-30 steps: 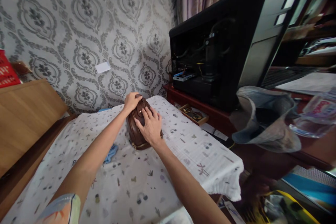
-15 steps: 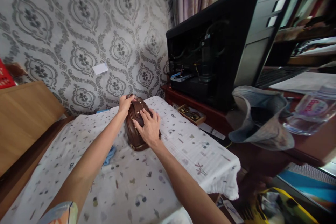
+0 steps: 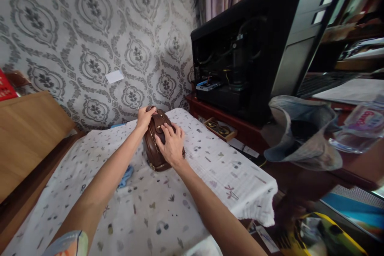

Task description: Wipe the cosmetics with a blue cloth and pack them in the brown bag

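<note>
A brown leather bag (image 3: 153,149) with zips and a flap stands on the white printed cloth (image 3: 144,216). My left hand (image 3: 145,118) is closed on the top of the bag at its far left, by the handle. Across the bag's front lies my right hand (image 3: 171,144), its fingers spread over the panel near the flap's clasp. The right palm covers part of the bag's right side. A crumpled blue cloth (image 3: 126,177) lies left of the bag, partly behind my left forearm.
A black computer case (image 3: 234,56) stands on a dark red desk at the right. A small wooden tray (image 3: 220,129), a denim-like fabric hat or bag (image 3: 303,136) and a clear plastic bottle (image 3: 360,126) are near it. A wooden board (image 3: 33,136) borders the left side.
The view has shifted slightly. Both hands keep almost the same places on the brown bag, and the bag has not visibly moved on the cloth.
</note>
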A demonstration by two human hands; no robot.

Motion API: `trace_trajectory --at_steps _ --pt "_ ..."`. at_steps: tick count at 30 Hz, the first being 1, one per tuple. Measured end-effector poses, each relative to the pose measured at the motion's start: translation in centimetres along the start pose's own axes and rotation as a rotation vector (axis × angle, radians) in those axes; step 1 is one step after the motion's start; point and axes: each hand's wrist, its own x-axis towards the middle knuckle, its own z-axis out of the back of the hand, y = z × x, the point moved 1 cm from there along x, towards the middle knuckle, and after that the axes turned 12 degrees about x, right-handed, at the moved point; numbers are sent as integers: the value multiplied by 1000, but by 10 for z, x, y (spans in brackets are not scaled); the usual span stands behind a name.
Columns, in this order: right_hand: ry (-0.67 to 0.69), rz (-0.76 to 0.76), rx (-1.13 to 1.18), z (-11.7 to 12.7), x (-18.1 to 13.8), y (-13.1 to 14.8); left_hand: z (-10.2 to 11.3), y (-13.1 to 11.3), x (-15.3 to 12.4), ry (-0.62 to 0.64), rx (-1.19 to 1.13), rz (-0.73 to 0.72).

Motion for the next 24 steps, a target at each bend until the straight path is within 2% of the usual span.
trace_trajectory --at_steps 10,15,24 --pt "-1 -2 -20 -1 -1 0 9 -14 -19 147 219 -195" --pt "0 3 -30 1 -1 1 13 -16 -25 205 256 -241" --pt "7 1 -11 0 -2 -1 33 1 -16 86 382 -213"
